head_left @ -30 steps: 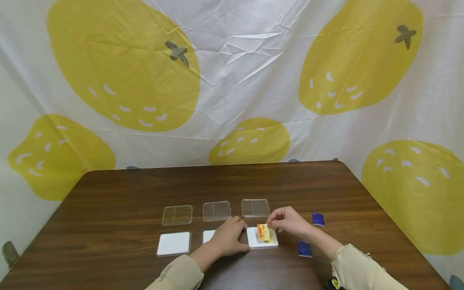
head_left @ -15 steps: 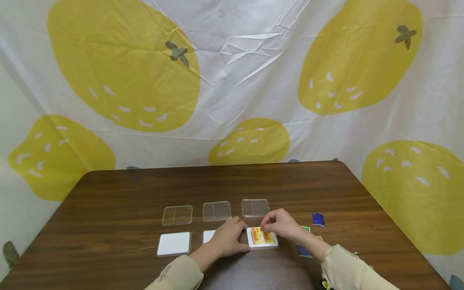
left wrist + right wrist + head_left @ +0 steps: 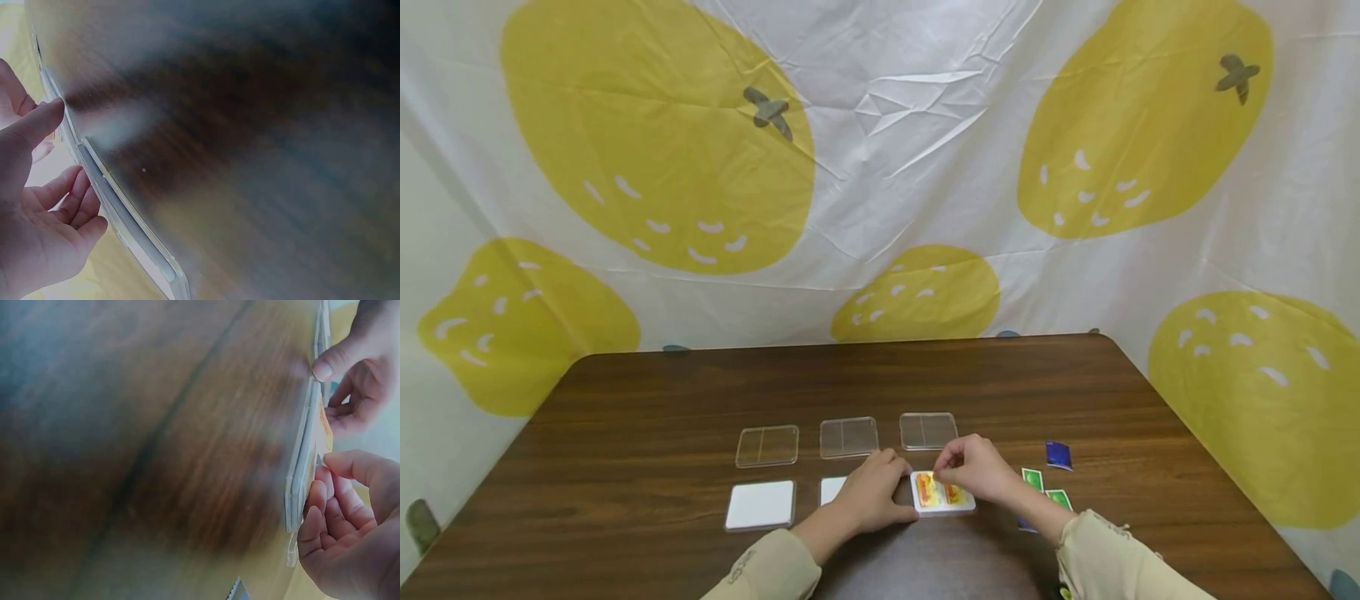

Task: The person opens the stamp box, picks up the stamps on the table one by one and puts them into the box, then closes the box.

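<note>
My left hand (image 3: 874,492) steadies the left end of a thin white rectangular case (image 3: 968,502), its thumb at the front corner and fingertips at the back. Two small flat pieces with orange-and-yellow print lie side by side on the case's white face. Between right thumb and forefinger, my right hand (image 3: 977,467) pinches an orange-and-yellow printed piece (image 3: 324,428) at its edge, partly hidden by the fingers in the head view. From the right wrist the piece looks slightly bent up, and the left thumb (image 3: 331,362) presses the case's edge.
Another white case (image 3: 760,505) lies at left; a second (image 3: 831,488) is partly behind my left hand. Three clear lids (image 3: 767,446) line up behind. Right of the cases are two green-printed pieces (image 3: 1032,479) and a blue one (image 3: 1058,454); another blue piece is mostly hidden under my forearm.
The printed piece in my right hand went from raised to lying beside the other on the case. My right hand shifted slightly left; its forearm uncovered the green pieces. The left hand stayed put.
</note>
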Available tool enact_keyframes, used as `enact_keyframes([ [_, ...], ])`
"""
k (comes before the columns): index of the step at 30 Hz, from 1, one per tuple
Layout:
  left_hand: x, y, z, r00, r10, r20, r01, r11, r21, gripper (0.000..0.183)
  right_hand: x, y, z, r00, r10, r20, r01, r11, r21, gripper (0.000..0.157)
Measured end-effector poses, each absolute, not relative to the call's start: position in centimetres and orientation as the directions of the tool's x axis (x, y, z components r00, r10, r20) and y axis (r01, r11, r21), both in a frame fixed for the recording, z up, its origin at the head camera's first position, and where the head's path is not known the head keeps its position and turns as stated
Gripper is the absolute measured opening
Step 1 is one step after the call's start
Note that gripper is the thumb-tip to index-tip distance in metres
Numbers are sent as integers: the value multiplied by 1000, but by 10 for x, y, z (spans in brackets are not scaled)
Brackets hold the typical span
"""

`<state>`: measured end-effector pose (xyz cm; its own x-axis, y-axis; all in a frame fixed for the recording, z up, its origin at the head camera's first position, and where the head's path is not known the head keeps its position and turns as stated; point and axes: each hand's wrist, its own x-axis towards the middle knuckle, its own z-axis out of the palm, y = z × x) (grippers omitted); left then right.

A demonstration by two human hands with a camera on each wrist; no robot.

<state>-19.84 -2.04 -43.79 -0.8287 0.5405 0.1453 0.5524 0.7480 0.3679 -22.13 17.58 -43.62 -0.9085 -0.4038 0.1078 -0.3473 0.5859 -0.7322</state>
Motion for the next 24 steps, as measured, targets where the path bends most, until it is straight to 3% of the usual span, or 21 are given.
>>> enact_keyframes([
  [12,-199,-21,-439,-825,544,151,558,745,366,45,-217,168,-439,-879,-404,251,-473,678,-563,11],
  [24,-197,-21,-435,-826,546,141,555,745,369,45,-213,162,-437,-898,-359,256,-441,746,-499,13],
])
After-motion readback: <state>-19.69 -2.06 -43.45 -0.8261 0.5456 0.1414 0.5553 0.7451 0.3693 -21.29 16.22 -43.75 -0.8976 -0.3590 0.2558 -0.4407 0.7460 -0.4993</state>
